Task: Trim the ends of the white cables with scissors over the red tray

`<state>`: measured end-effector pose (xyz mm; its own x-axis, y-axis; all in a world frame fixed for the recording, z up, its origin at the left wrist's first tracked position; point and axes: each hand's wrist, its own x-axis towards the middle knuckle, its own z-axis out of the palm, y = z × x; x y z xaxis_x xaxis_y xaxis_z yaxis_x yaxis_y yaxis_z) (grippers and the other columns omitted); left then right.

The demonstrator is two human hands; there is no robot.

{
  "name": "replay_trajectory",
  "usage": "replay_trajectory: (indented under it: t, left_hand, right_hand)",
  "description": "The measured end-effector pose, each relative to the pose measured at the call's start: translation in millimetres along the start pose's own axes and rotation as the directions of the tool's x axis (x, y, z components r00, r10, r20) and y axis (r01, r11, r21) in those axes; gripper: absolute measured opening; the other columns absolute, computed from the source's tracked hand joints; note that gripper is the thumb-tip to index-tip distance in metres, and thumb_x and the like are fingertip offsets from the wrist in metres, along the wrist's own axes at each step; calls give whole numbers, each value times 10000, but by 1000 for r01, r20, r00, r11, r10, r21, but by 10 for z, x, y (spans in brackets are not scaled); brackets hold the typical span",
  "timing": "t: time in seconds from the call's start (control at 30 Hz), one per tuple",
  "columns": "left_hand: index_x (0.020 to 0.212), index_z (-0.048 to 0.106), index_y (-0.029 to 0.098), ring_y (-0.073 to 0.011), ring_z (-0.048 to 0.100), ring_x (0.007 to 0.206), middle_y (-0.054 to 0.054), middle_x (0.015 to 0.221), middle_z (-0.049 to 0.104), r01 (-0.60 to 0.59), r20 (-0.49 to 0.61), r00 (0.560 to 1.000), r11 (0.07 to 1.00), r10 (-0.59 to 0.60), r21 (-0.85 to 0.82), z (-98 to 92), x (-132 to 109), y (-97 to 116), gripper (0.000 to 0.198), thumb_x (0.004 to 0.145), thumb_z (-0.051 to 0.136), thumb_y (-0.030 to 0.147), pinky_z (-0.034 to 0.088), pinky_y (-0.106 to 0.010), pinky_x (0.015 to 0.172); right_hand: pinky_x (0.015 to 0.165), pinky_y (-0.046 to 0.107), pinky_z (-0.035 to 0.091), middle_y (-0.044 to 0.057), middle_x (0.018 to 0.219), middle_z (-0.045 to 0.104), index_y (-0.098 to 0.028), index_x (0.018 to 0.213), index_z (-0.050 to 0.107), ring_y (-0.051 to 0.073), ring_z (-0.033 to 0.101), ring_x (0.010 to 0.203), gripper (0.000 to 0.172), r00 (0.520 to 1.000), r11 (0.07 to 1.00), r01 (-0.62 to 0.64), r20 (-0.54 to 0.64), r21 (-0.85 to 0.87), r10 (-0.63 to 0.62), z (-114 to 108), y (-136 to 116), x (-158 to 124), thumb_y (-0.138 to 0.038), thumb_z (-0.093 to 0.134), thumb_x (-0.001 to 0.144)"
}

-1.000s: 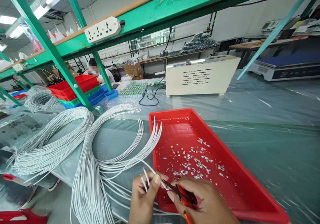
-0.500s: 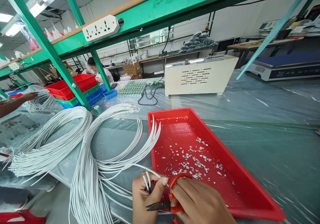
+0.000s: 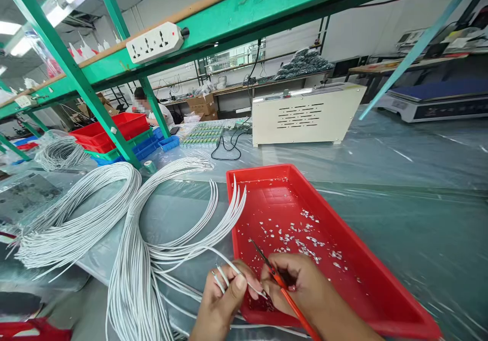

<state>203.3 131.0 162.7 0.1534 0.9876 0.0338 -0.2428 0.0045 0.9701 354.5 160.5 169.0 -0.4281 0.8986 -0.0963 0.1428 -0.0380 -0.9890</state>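
My left hand point(image 3: 224, 295) pinches a white cable point(image 3: 215, 252) near its stripped end, with a few more cable ends poking out between its fingers. Close beside it, my right hand point(image 3: 301, 285) holds orange-handled scissors point(image 3: 280, 280), their dark blades pointing up and left. The right fingertips are at the end of the cable; whether they touch it is hard to tell. Both hands are over the near left edge of a red tray point(image 3: 358, 259), which holds scattered silvery scraps point(image 3: 305, 244). Left of the tray lies a large bundle of white cables point(image 3: 131, 259).
Another cable coil point(image 3: 80, 209) lies farther left. Behind are stacked red, green and blue bins point(image 3: 114, 127), a cream machine point(image 3: 305, 115) and a black cord point(image 3: 229, 150). A green shelf frame point(image 3: 229, 21) crosses overhead. A person point(image 3: 152, 110) sits in the background.
The scissors have swung from pointing left to pointing up and left, and my right hand has turned with its fingers at the cable end. Another person's hand at the far left has gone from view.
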Motion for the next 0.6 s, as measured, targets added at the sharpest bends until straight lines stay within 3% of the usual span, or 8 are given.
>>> replay_trajectory:
  t: [0.1,0.17,0.27,0.33,0.4,0.5,0.6]
  left_hand:
    - [705,695,132,-37,214,417,-3,629,540,15,-3,1000,999,-15,-43,-20,-5,9,300,806,591,394,197,-209,437]
    - [720,695,130,-37,208,419,2,602,540,32,-55,998,997,-36,-67,-15,-1,14,289,786,618,401,176,-206,431]
    - [719,697,129,-28,162,399,54,476,434,91,-87,991,989,-102,-119,6,28,10,293,751,653,418,148,-195,418]
    - [697,694,131,-22,124,380,95,404,311,125,-103,985,980,-142,-153,17,60,0,301,730,672,429,126,-188,409]
    - [656,686,126,-17,108,365,114,373,246,138,-146,976,975,-164,-174,25,96,-15,316,697,698,439,108,-184,401]
    - [583,655,116,-4,119,343,102,358,330,143,-212,960,973,-181,-182,36,136,-42,343,648,733,444,103,-179,384]
    - [567,626,115,6,145,323,49,404,505,144,-231,955,972,-186,-184,51,155,-73,346,645,737,434,122,-174,368]
  right_hand:
    - [440,218,286,-50,487,407,-198,573,462,112,364,463,76,1000,1000,-11,-22,1,11,-33,24,42,-253,456,625]
    - [467,232,296,-24,518,473,-198,578,479,136,422,493,79,986,969,54,-141,-240,-90,-102,34,48,-227,449,645]
    - [497,248,287,16,613,593,-196,633,535,172,512,544,129,924,704,67,-222,-707,-312,-240,66,30,-149,423,678]
    - [489,247,273,23,638,629,-202,668,557,183,547,551,137,909,568,18,-223,-823,-352,-319,97,15,-140,438,700]
    - [478,247,260,18,613,625,-206,664,547,183,546,532,103,906,524,-27,-242,-851,-346,-362,118,3,-164,468,715]
    - [482,247,260,-4,566,556,-207,615,479,163,486,507,142,929,618,-7,-235,-786,-288,-344,99,-18,-223,479,757]
    - [490,233,287,-20,576,483,-205,618,444,145,438,539,269,984,875,18,-148,-484,-102,-255,37,-71,-393,496,803]
